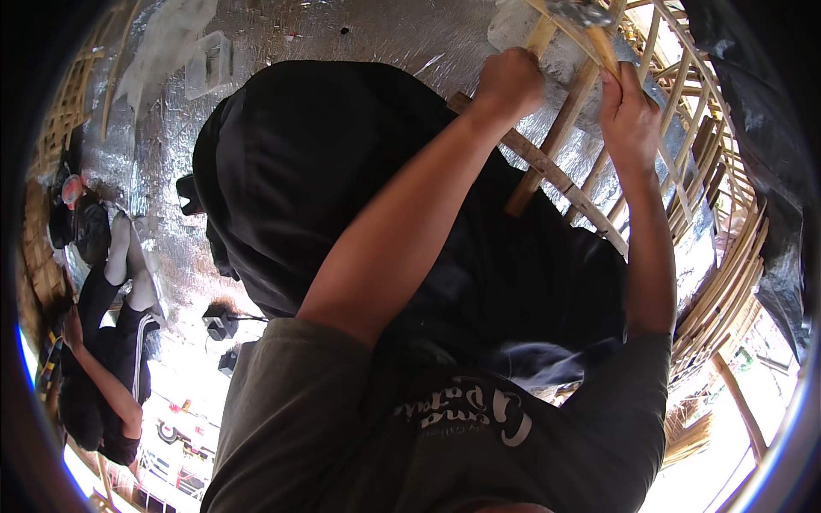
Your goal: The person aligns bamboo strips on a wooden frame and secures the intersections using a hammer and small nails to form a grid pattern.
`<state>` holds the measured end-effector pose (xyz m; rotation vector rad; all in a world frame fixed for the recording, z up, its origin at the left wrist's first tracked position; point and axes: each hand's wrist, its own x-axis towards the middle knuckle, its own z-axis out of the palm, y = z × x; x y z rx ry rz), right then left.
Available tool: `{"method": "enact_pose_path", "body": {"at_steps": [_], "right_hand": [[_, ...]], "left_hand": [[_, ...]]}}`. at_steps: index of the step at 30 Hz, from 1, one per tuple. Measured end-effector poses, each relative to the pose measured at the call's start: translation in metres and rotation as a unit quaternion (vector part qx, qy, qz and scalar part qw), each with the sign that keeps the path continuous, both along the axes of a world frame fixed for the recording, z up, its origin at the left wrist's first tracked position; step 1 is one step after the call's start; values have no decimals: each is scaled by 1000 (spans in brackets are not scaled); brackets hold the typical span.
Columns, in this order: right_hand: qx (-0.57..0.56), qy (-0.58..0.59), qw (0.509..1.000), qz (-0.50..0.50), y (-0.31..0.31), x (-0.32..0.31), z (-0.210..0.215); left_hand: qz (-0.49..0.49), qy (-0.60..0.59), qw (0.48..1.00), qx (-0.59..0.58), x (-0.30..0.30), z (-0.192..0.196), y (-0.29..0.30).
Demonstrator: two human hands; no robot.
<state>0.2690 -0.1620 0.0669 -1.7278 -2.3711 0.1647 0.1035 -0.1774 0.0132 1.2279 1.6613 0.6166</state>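
Observation:
My left hand [510, 83] is closed around a pale bamboo strip [541, 36] at the upper middle. To its right, my right hand [631, 120] grips the wooden handle of a hammer [604, 51]. A blurred, shiny metal head sits at the handle's far end, partly cut off by the top edge. Beneath both hands lies a frame of crossed wooden slats [564, 120]. One darker slat [547, 165] slants from near my left wrist toward my right forearm. Whether a nail is between the fingers of my left hand cannot be seen.
My legs in black cloth [308, 154] fill the middle. Silvery foil sheeting [410, 34] covers the floor, with a clear plastic container [208, 64] on it. Long bamboo sticks [723, 291] bunch at the right. Another person [107, 342] sits at far left, near a small black device [220, 322].

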Motion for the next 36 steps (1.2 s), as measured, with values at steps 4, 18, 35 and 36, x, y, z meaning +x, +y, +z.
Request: {"method": "enact_pose_path", "body": {"at_steps": [4,18,35,36], "right_hand": [[-39,-78,996,11,2,-7,1],[-5,-112,993,-26,-4,-4,11],[55,-15,998,-40,-10,10,40],[55,-7,998,-40,-10,9,40]], "left_hand": [[-17,13,1000,20,0,-4,0],[-19,9,1000,16,-1,1,0],[40,-31,998,-23,1,-2,-3],[34,-42,998,-38,0,0,-3]]}}
